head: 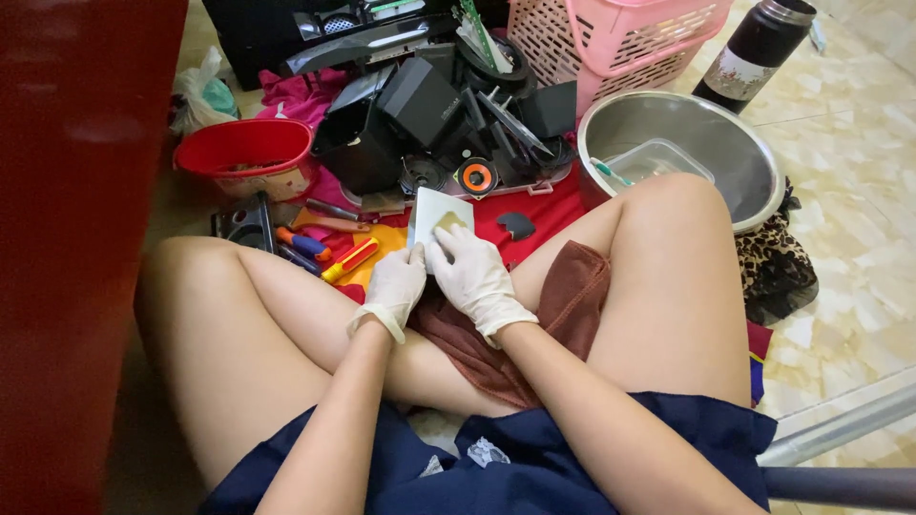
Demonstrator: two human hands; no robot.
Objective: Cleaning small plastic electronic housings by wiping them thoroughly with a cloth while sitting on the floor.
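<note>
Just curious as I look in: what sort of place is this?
Probably a home floor used as a makeshift repair spot: patterned floor tiles, a pink laundry basket, and dismantled black speaker parts beside screwdrivers.

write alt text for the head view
Two white-gloved hands, left hand and right hand, hold a small white panel over a brown cloth on a seated person's lap. Beyond lie screwdrivers, black speaker parts and a steel bowl.
</note>
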